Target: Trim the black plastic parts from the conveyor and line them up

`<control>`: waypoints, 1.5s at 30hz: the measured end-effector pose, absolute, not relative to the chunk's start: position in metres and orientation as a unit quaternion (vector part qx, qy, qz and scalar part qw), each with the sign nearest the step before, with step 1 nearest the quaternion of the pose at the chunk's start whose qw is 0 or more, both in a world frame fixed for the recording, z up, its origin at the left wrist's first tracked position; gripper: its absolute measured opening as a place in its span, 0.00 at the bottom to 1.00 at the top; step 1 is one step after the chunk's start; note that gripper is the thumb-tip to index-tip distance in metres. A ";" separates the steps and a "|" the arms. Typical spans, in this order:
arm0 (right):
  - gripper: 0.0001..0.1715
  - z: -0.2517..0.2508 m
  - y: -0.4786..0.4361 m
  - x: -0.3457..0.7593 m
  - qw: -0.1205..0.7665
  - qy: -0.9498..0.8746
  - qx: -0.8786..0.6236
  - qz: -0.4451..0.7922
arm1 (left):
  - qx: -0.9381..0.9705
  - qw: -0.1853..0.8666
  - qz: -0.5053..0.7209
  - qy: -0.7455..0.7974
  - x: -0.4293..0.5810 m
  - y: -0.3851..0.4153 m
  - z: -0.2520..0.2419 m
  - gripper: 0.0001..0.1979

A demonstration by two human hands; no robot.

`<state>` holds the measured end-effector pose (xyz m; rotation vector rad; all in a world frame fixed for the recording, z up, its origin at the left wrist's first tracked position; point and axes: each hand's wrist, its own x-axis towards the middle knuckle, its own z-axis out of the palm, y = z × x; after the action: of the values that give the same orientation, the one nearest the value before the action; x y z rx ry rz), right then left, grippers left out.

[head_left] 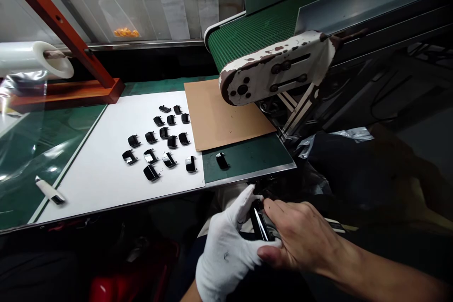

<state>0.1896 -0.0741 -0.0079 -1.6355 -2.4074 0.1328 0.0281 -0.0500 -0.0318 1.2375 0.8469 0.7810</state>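
In front of my body, below the table edge, a glossy black plastic part is held between both hands. My left hand, in a white glove, is closed round it with the thumb and fingers at its ends. My bare right hand grips the same part from the right, its fingertips partly hidden. A similar black part lies alone on the green tabletop. Several more, such as this black part, are spread over a white sheet to the left.
Brown cardboard lies beneath the end of a green conveyor belt. A white-handled cutter rests at the sheet's left. Behind it, a roll of clear film hangs on an orange-brown stand. Something red stands below the table.
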 end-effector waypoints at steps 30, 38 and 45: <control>0.37 -0.019 -0.074 0.184 0.253 -0.790 -0.558 -0.024 | 0.405 0.742 0.424 0.325 0.036 -0.049 -0.049 0.43; 0.29 -0.018 -0.082 0.170 0.336 -0.732 -0.590 0.061 | 0.400 0.722 0.478 0.302 0.031 -0.050 -0.055 0.42; 0.20 -0.015 -0.090 0.167 0.352 -0.627 -0.624 0.305 | 0.542 0.635 0.421 0.354 0.018 -0.045 -0.051 0.42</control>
<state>0.1666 -0.0896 -0.0154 -1.6146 -1.6234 0.7889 0.0175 -0.0451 -0.0512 1.2386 0.8088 0.9616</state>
